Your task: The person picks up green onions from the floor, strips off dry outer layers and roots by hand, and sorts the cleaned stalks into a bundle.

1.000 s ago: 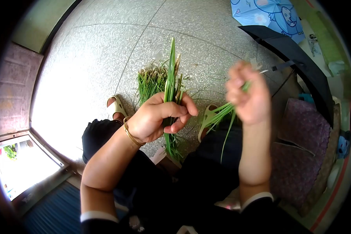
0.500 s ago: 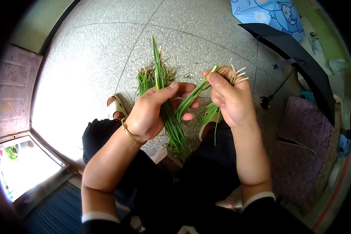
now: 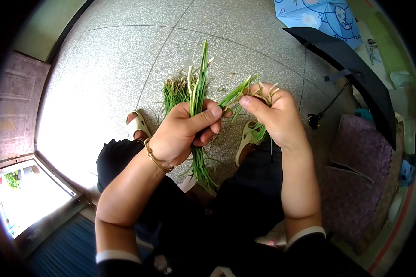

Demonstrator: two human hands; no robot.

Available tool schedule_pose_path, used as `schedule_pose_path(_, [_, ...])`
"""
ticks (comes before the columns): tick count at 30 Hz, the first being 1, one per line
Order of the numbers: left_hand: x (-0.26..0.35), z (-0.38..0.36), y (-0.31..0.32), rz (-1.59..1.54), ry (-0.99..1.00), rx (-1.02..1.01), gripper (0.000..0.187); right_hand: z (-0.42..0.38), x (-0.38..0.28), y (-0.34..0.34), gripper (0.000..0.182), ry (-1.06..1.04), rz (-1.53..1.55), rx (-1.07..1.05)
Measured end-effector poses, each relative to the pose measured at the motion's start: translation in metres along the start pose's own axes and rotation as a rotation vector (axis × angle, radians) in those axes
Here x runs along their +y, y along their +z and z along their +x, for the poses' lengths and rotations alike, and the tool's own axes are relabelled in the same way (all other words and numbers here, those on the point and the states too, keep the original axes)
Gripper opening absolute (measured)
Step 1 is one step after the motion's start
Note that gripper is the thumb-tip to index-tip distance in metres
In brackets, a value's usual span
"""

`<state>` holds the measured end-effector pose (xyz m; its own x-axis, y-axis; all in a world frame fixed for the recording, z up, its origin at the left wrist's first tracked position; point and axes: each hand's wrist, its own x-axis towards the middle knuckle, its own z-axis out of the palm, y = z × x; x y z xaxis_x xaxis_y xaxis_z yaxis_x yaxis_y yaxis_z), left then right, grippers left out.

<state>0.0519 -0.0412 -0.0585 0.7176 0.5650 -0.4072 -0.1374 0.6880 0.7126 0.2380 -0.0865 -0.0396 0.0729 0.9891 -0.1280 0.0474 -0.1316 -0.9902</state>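
A bunch of long green stalks [image 3: 199, 94] stands nearly upright in my left hand [image 3: 189, 127], whose fingers are closed round it, with leaf ends hanging below. Pinched in my right hand [image 3: 273, 111] is a smaller bundle of green stalks [image 3: 238, 93] with pale ends, some leaves dangling under the palm. The tips of this bundle reach the fingertips of my left hand. Behind my left hand, a pile of green stalks [image 3: 173, 92] with brownish ends lies on the speckled floor [image 3: 120, 60].
A black open umbrella [image 3: 356, 69] lies at the right, with a blue patterned umbrella [image 3: 316, 18] behind it. Purple patterned mats [image 3: 356, 184] are at the lower right. My feet in pale sandals [image 3: 137, 123] rest on the floor. A wooden door [image 3: 21, 101] stands at the left.
The bunch in my left hand has turned more upright and shifted right. My left fingers have closed in, and the bundle in my right hand now sits lower beside them.
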Motion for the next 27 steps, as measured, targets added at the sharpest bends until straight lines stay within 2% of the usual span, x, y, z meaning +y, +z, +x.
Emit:
schedule_pose_path(2, [-0.002,0.000,-0.001,0.006,-0.001,0.006,0.020,0.000,-0.002,-0.003,0.011,0.030,0.019,0.011])
schedule_pose_path(4, [-0.004,0.000,-0.002,0.014,0.022,0.024,0.019,0.002,0.001,-0.011,0.012,0.124,0.213,-0.008])
schedule_pose_path(8, [-0.004,0.000,0.001,0.060,0.060,0.050,0.018,0.002,0.000,-0.005,0.014,0.108,0.295,-0.057])
schedule_pose_path(10, [-0.005,-0.001,0.003,0.123,0.104,0.072,0.018,0.002,0.005,0.007,0.011,-0.024,0.119,0.044])
schedule_pose_path(16, [-0.003,-0.002,0.006,0.182,0.129,0.132,0.019,0.003,0.000,-0.003,0.013,-0.016,0.061,0.137])
schedule_pose_path(27, [-0.002,-0.004,0.004,0.095,0.072,0.122,0.016,0.009,0.003,-0.026,0.015,-0.115,0.218,0.416])
